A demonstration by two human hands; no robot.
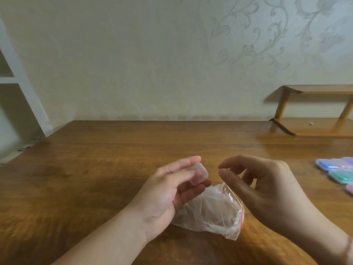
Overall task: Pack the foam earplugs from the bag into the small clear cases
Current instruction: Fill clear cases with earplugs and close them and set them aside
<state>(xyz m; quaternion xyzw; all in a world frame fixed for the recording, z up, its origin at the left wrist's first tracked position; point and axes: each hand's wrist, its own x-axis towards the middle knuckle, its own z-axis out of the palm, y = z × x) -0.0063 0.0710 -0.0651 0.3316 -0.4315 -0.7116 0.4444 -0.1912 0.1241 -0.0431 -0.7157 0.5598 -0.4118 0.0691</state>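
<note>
While the left hand [172,186] pinches a small clear case [198,174] between thumb and fingers, the right hand [254,180] hovers at its 3 o'clock, fingers loosely curled, holding nothing visible. Steady the case before working its lid. Beneath lies the bag [214,209]; its earplugs are indistinct. Coloured cases [332,170] crowd the counter's [95,159] 3 o'clock edge; 12 o'clock offers room.
</note>
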